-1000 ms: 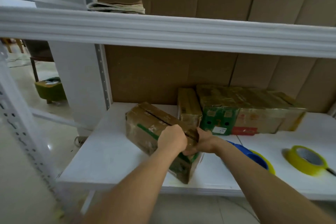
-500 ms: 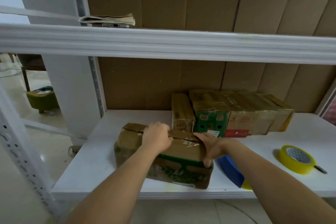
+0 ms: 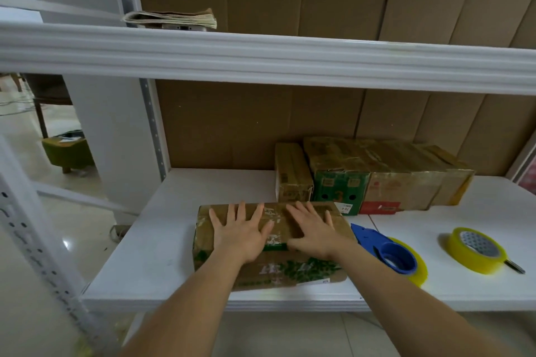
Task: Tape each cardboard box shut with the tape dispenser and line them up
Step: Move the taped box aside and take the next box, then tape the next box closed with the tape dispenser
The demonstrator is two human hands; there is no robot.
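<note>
Both my hands lie flat on top of the cardboard box (image 3: 269,243) at the near edge of the white shelf (image 3: 162,229). Left hand (image 3: 240,233) covers the left half of the lid, fingers straight and spread wide, palm down. Right hand (image 3: 314,230) presses the right half, fingers also straight and fanned, thumb pointing left toward the other hand. Neither hand curls around anything.

The box sits lengthwise left to right, green print on its near face, top flaps closed under my palms. I cannot tell whether tape already runs over the seam.

Just right of the box, the blue tape dispenser (image 3: 383,252) lies on the shelf, loaded with a yellow roll, close to the box's right end but apart from my right hand. Further right, well apart, a loose yellow tape roll (image 3: 475,249) lies flat, with a dark tool tip poking out beyond it.

At the far side, against the brown cardboard backing, a row of boxes (image 3: 374,174) stands side by side, glossy on top. The nearest of them sits just behind my box.

On the upper shelf (image 3: 261,58), a folded stack of papers (image 3: 171,19) lies far left.
</note>
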